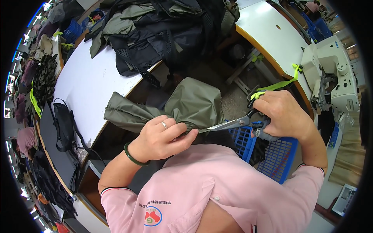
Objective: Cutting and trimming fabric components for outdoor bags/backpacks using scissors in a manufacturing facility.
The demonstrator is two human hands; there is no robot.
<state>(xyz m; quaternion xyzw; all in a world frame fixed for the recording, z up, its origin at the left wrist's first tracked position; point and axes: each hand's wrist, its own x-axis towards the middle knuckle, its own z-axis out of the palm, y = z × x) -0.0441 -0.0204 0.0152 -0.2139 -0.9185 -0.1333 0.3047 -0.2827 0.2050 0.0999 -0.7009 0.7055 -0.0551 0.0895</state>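
An olive-green piece of thin fabric [198, 100] hangs bunched in front of me. My left hand [165, 136] grips its near edge between thumb and fingers; a ring and a dark green bangle are on that hand and wrist. In my right hand [278, 112] are scissors [233, 123], their handles wrapped in dark cloth. The blades point left and their tips touch the fabric edge just beside my left thumb. A yellow-green ribbon [278, 84] runs from the scissor handle to the sewing machine's table.
Black and olive bags or garments [155, 35] lie heaped on the white table [87, 73]. At the right stands a white sewing machine [334, 73]. Blue plastic baskets [278, 159] sit low beside me. A black strapped pouch [64, 126] lies at the left.
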